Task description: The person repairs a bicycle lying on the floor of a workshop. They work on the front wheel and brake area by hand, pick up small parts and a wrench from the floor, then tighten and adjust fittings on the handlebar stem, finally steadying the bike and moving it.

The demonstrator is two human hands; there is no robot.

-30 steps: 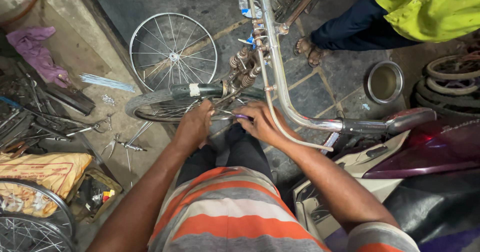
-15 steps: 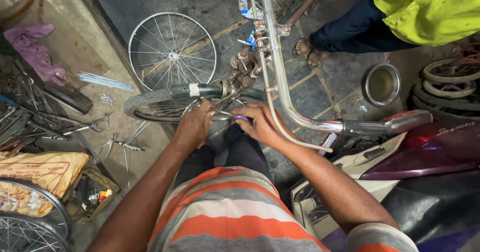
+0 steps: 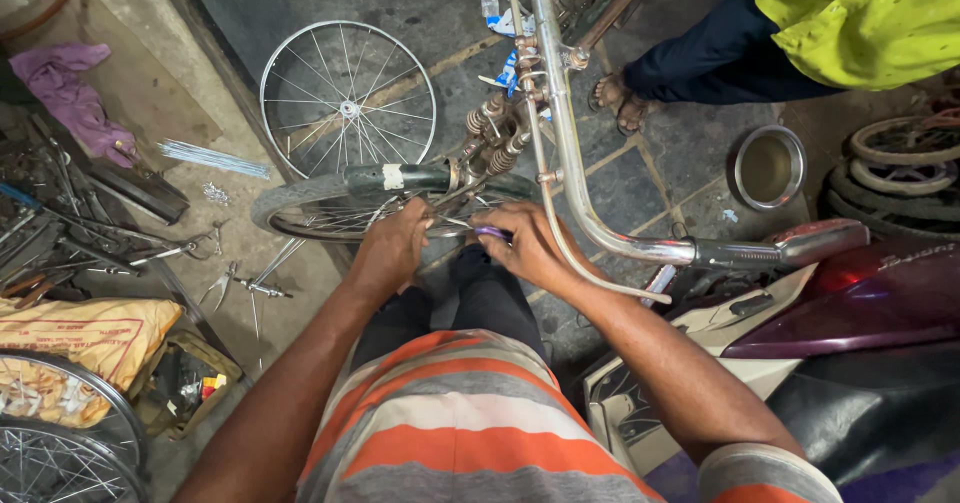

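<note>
My left hand rests on the spokes and rim of a tyred bicycle wheel lying in front of my knees. My right hand is closed on a small purple-handled tool held at the wheel's spokes. A chrome bicycle handlebar with a dark grip runs over the wheel, right above both hands. My striped shirt fills the bottom of the view.
A bare spoked rim lies on the stone floor behind. Tools and pliers are scattered at left, beside a sack and another wheel. A metal bowl, stacked tyres and a maroon scooter sit right. A person in yellow stands at top right.
Both hands stay at the wheel with almost no shift; my head has drifted slightly, so the scene sits a little differently in view.
</note>
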